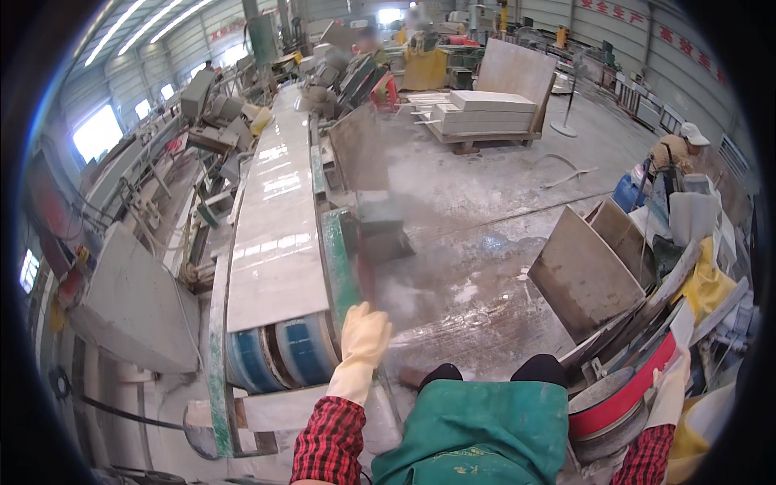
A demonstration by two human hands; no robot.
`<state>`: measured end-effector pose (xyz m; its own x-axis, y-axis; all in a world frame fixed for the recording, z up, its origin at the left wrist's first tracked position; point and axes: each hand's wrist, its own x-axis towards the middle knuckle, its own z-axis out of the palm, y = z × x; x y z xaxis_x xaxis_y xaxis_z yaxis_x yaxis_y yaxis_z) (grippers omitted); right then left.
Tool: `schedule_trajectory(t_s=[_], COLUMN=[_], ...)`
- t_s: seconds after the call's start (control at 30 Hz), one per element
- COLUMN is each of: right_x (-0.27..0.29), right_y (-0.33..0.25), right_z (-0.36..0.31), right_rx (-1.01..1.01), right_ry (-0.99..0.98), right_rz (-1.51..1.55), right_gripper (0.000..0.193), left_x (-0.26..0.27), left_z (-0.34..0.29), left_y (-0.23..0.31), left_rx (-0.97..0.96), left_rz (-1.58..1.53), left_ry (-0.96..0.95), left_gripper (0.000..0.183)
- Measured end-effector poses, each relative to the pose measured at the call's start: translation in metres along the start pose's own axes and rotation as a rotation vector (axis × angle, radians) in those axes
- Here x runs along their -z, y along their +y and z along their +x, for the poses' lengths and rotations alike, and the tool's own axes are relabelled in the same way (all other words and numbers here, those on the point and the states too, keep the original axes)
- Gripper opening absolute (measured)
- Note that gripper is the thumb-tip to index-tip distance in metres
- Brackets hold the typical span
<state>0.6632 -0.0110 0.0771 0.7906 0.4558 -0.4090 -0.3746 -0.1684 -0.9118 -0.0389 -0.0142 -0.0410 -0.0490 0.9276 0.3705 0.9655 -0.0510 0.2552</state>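
My left hand [364, 339], in a cream rubber glove, has its fingers curled closed beside the green side frame [340, 259] of a conveyor. What it grips, if anything, is hidden. Close by, a long pale stone slab [275, 275] lies on the belt, its near end above blue rollers [303, 353]. At the lower right, my right hand [669, 392], gloved alike, is by a round drum-like thing with a red band [618, 396]. A whitish strip [684, 325] rises just above that hand. Its fingers are too unclear to read.
Brown boards [586, 271] lean at the right, near a crouching person in a white cap [675, 149]. Pale slabs [485, 113] are stacked on a pallet farther off. A large stone block [133, 303] stands left of the conveyor. The floor [477, 299] looks wet.
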Motion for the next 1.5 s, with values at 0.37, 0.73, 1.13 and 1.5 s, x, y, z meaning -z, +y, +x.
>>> schedule_trajectory(t_s=[0.37,0.73,1.13,1.5], right_x=[-0.149,-0.305,-0.348,-0.301], right_y=[0.021,0.102,0.177,0.145], right_z=[-0.092,-0.307,-0.418,-0.149], right_rx=[0.389,1.719,2.195,1.449], right_ry=[-0.622,-1.530,-1.847,-1.354], right_rz=[-0.332,-0.892,-0.465,-1.217], right_gripper=[0.075,0.060,0.059,0.069], left_x=[-0.021,0.020,0.062,0.033], left_z=[0.023,0.075,-0.023,-0.088], left_y=[0.037,0.116,-0.013,-0.134], left_rx=[0.153,0.704,0.832,1.088], left_rz=[-0.282,-2.095,-2.089,-1.818], left_ry=[0.379,0.188,0.881,1.233], left_gripper=[0.023,0.038,0.040,0.035])
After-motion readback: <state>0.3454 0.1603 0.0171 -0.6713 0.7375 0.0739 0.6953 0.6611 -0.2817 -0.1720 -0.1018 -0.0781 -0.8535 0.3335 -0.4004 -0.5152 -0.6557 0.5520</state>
